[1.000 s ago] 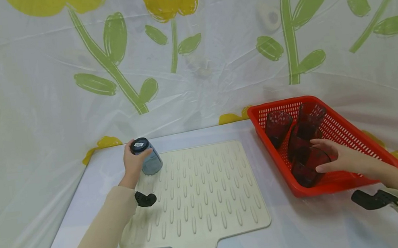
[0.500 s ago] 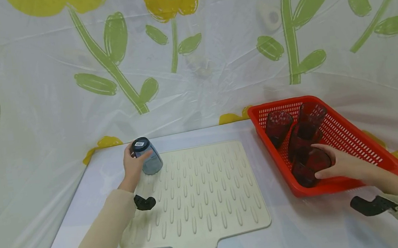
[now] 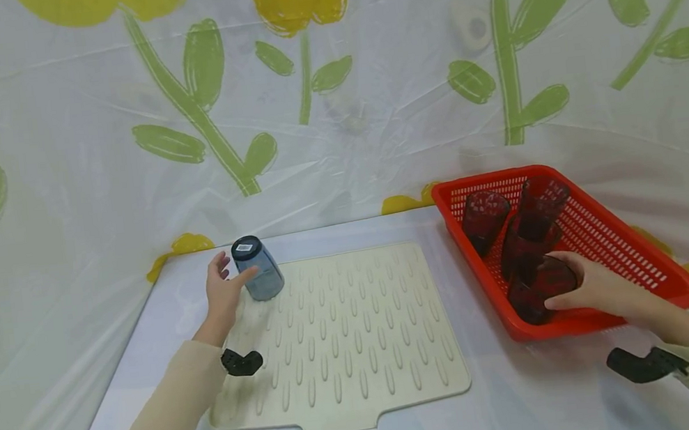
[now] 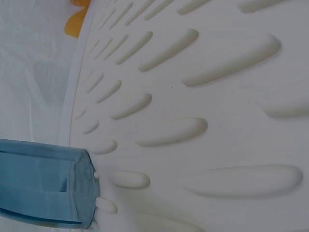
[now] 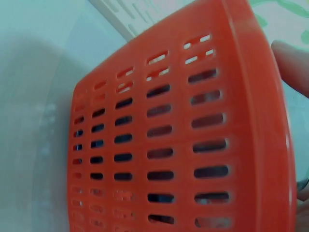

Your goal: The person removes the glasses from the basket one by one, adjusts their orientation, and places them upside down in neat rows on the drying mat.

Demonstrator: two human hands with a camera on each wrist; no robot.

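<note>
— Letting go, by the look of it: a second ago the left hand (image 3: pixel 224 288) was wrapped round the blue cup (image 3: pixel 257 267); its fingers are now spread and relaxed, only a fingertip or so near the side. The cup stands upside down on the far left corner of the drying mat (image 3: pixel 359 353), on the counter (image 3: pixel 515 400).

— And the other hand?

— The right hand (image 3: pixel 585 286) has closed in over half a second: its fingers now curl round the nearest dark red cup (image 3: pixel 538 287), which lies in the red basket (image 3: pixel 659 273) with the other red cups (image 3: pixel 512 222). So I judge one cup is placed and another is being taken up.

— Do the wrist views add anything?

— The left wrist view shows the blue cup's rim (image 4: pixel 84 188) sitting right on the mat's ribs (image 4: pixel 174 133), which the head view cannot resolve. The right wrist view shows only the basket's slotted wall (image 5: pixel 159 145) and a fingertip (image 5: pixel 292 65); the grip itself shows from the head alone.
</note>
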